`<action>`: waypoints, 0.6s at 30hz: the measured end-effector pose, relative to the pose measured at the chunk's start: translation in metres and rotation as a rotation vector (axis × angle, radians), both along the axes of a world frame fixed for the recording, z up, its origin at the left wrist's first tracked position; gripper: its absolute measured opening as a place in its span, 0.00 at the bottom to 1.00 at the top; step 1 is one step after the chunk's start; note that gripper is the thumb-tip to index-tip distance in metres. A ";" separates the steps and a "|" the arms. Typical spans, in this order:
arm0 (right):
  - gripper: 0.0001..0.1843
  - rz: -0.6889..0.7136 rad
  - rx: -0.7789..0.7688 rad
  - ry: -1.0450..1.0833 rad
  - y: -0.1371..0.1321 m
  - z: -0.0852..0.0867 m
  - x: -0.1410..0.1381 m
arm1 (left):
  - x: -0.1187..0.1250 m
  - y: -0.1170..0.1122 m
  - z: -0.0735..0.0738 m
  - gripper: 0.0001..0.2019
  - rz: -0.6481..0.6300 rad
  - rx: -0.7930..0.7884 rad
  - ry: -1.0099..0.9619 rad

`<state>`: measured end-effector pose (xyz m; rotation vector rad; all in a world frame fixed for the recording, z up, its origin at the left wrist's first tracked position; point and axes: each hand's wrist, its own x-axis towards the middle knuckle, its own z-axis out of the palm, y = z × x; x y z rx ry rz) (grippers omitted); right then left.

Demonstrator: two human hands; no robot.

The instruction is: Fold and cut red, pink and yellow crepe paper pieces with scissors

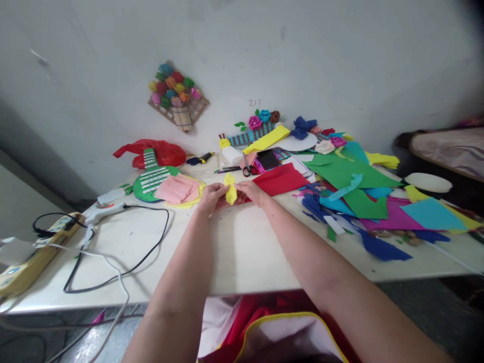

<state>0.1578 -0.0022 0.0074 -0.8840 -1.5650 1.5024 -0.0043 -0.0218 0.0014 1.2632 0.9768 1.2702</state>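
Observation:
A small piece of yellow crepe paper (230, 190) is held up between my two hands over the middle of the table. My left hand (212, 196) pinches its left edge with thumb and fingers. On the opposite edge, my right hand (250, 192) grips it the same way. Just behind my right hand lies a sheet of red crepe paper (282, 179). To the left of my left hand, pink crepe paper (177, 188) rests on a green guitar-shaped craft (141, 187). Scissors (248, 169) lie beyond my hands.
Blue, green and magenta paper scraps (372, 214) cover the table's right side. A glue gun (104, 213) with a looping black cord lies left, beside a power strip (38, 252). Paper flowers (260, 118) stand against the wall. A white bowl (428, 182) sits far right.

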 end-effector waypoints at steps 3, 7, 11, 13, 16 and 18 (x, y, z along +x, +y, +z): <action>0.15 0.024 -0.031 0.034 0.001 0.000 0.001 | 0.000 0.001 0.000 0.18 0.040 0.017 0.004; 0.14 0.038 -0.013 0.016 0.001 -0.001 0.001 | -0.001 0.003 0.000 0.18 0.102 0.026 -0.038; 0.13 0.021 -0.010 0.003 -0.001 -0.001 -0.001 | -0.001 0.004 0.000 0.18 0.162 0.031 -0.029; 0.11 0.002 -0.011 0.001 -0.001 -0.001 -0.002 | -0.001 0.004 0.000 0.18 0.185 0.033 -0.006; 0.10 -0.035 -0.006 0.004 -0.002 0.000 -0.003 | 0.001 0.004 0.001 0.18 0.177 0.019 -0.055; 0.10 -0.055 -0.002 0.004 -0.002 0.000 -0.003 | 0.002 0.004 0.000 0.17 0.162 0.007 -0.111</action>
